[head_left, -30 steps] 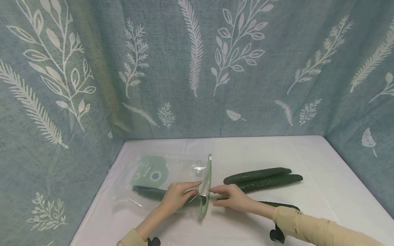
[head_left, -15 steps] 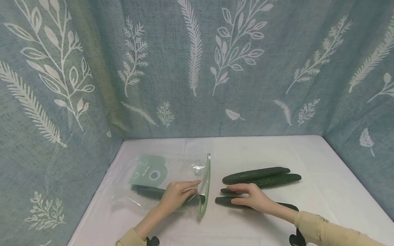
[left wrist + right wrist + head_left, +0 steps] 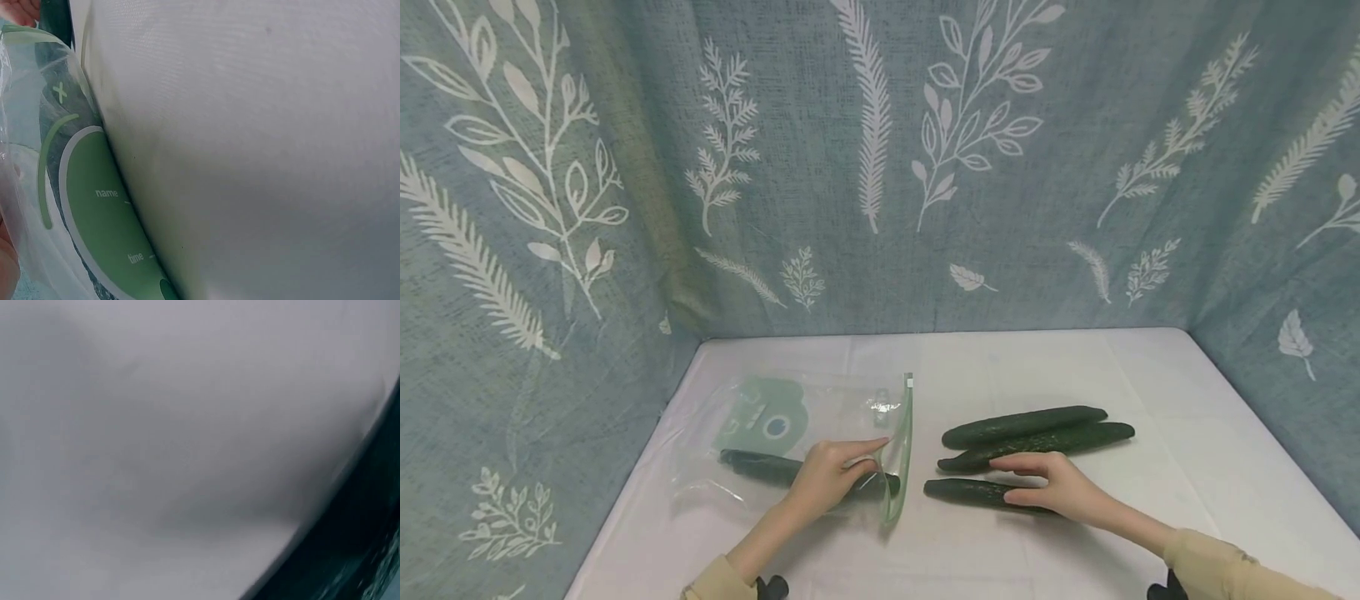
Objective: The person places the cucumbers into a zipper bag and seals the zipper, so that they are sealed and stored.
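In the head view a clear zip bag (image 3: 842,400) with a green-edged mouth lies on the left half of the table, one cucumber (image 3: 760,468) inside it. My left hand (image 3: 827,477) pinches the upper layer of the bag near its mouth, which gapes a little. Right of the bag lie three cucumbers. My right hand (image 3: 1063,487) hovers over the nearest cucumber (image 3: 962,492), thumb and index finger spread apart across it. The left wrist view has the bag's green printed label (image 3: 106,206) close up. In the right wrist view a dark cucumber (image 3: 350,537) crosses the lower right corner.
Beyond the near cucumber, a middle cucumber (image 3: 1037,447) and a far cucumber (image 3: 1022,427) lie side by side. A white cloth covers the table (image 3: 985,367). A blue-green curtain (image 3: 820,167) with pale leaf prints hangs behind and along both sides.
My right hand has moved right, from the bag's mouth to over the near cucumber. The left hand has kept its pinch on the bag, and the cucumbers lie as before.
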Available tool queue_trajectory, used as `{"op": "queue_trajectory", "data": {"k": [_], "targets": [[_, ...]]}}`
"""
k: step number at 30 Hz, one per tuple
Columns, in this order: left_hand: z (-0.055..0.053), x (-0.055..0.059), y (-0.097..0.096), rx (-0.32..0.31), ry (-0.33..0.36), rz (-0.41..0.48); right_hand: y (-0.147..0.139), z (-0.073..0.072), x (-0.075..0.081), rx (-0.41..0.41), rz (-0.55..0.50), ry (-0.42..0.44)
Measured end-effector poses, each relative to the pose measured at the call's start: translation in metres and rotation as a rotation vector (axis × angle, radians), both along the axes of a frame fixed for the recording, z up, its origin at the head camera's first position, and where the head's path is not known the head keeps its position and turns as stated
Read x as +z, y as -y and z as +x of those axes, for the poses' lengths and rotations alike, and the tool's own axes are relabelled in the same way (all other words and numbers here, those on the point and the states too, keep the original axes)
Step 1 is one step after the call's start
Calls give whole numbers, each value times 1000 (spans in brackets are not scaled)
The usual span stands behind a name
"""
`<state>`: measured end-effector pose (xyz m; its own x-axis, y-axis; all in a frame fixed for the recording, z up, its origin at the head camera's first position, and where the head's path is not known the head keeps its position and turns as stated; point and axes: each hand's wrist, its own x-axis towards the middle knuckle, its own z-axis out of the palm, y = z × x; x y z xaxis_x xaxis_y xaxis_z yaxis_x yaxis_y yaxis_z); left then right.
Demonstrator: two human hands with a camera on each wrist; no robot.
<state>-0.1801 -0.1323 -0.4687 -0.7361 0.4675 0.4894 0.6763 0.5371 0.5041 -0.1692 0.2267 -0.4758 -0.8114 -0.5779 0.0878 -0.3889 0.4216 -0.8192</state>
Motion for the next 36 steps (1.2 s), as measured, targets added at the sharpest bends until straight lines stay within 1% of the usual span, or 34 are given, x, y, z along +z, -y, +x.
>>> {"op": "queue_trajectory", "data": {"k": [2, 5, 8, 9, 15, 19, 25, 31, 36], "targets": [[0, 0, 0, 0, 2, -1, -8, 0, 0, 3, 7, -26], [0, 1, -1, 0, 4, 0, -18, 0, 1, -12, 28, -42], [0, 3, -1, -1, 6, 0, -28, 1, 2, -28, 54, -23], [0, 3, -1, -4, 10, 3, -31, 1, 2, -35, 70, 0], [-1, 1, 0, -4, 35, 6, -48, 1, 2, -8, 129, 56], [-1, 1, -1, 8, 28, -1, -59, 2, 1, 9, 129, 73], [-2, 0, -2, 6, 25, 1, -73, 5, -3, 41, 107, 97], [-1, -3, -2, 15, 35, -2, -78, 6, -8, 15, 114, 113], [0, -3, -2, 24, 55, -5, -77, 7, -10, 15, 122, 83]]}}
